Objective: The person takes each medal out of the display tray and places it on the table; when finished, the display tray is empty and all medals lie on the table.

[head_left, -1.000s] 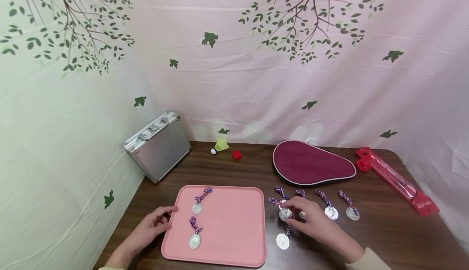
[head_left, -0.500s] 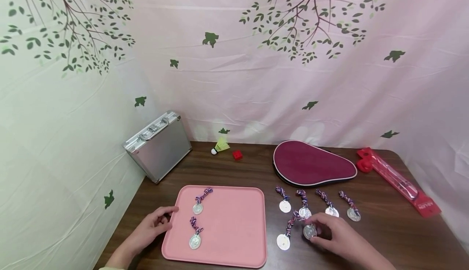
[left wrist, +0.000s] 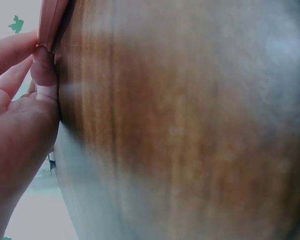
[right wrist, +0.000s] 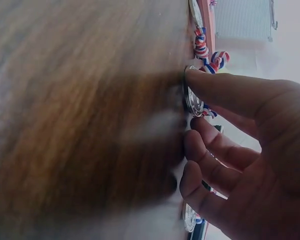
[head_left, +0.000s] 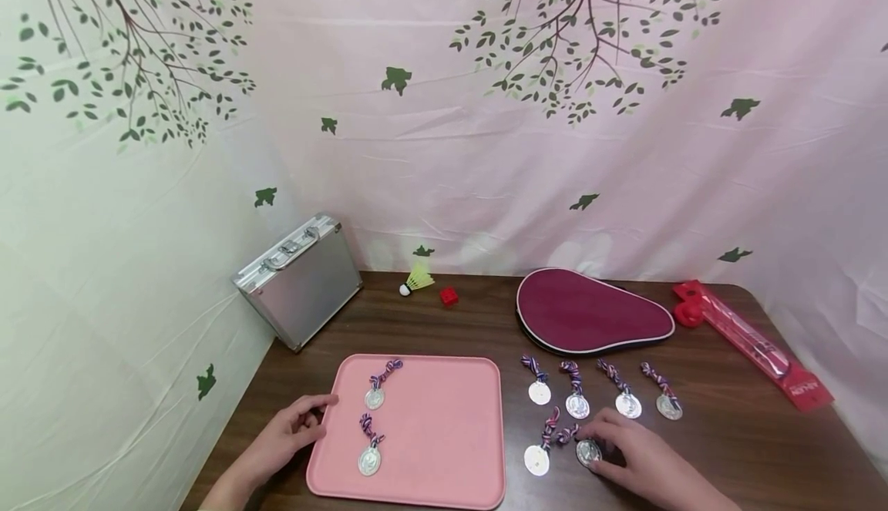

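My right hand (head_left: pixel 634 449) pinches the rim of a silver medal (head_left: pixel 588 453) between thumb and fingers, low at the tabletop. Its knotted red, white and blue ribbon (head_left: pixel 566 435) points left, beside another medal (head_left: pixel 536 459). In the right wrist view the thumb lies over the edge of the medal (right wrist: pixel 194 100). At the far left, my left hand (head_left: pixel 291 430) grips the left rim of a pink tray (head_left: pixel 444 434) with bent fingers; the left wrist view shows fingertips against that rim (left wrist: pixel 52 22). Two medals lie on the tray, one upper (head_left: pixel 374 398), one lower (head_left: pixel 369 461).
Behind my right hand, several medals (head_left: pixel 576 405) form a row on the brown table (head_left: pixel 416 326). Farther back are a maroon paddle case (head_left: pixel 593 310), a red package (head_left: pixel 752 341), a red block (head_left: pixel 449 296), a yellow shuttlecock (head_left: pixel 418 280) and a silver case (head_left: pixel 305 284).
My right hand has carried the medal from the back row toward the front right, then lowered it beside the front medal, ribbon swung down to the left. The left hand stays at the tray.
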### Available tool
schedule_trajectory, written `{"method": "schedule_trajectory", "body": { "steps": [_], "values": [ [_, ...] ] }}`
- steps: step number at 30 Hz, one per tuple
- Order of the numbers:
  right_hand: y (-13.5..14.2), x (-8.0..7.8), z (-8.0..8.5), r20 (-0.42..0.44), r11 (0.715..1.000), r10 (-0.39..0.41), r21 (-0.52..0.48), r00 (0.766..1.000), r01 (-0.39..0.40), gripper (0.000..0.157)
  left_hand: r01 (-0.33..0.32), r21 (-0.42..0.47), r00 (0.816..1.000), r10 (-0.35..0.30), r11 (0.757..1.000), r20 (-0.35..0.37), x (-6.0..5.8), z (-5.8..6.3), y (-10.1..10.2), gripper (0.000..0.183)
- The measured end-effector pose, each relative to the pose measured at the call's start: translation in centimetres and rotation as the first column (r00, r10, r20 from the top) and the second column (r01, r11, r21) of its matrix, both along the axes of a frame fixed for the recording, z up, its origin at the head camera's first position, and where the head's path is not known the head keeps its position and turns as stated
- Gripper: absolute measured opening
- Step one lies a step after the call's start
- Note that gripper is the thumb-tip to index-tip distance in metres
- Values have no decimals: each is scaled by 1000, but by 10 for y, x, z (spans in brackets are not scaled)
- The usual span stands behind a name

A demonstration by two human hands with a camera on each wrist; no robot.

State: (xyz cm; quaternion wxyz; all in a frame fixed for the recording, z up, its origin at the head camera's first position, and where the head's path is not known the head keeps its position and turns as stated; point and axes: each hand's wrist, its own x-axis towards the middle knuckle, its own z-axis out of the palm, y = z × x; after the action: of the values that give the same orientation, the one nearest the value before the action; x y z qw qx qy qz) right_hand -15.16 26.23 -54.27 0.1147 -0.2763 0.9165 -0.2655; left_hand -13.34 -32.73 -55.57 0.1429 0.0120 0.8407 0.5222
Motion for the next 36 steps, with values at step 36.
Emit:
{"method": "schedule_trajectory", "body": {
  "steps": [36],
  "values": [
    [-163, -39, 28, -454, 961, 231, -29, 860, -274, 16, 12, -31, 999, -13, 999, -34, -1, -1, -1, 42]
  ]
}}
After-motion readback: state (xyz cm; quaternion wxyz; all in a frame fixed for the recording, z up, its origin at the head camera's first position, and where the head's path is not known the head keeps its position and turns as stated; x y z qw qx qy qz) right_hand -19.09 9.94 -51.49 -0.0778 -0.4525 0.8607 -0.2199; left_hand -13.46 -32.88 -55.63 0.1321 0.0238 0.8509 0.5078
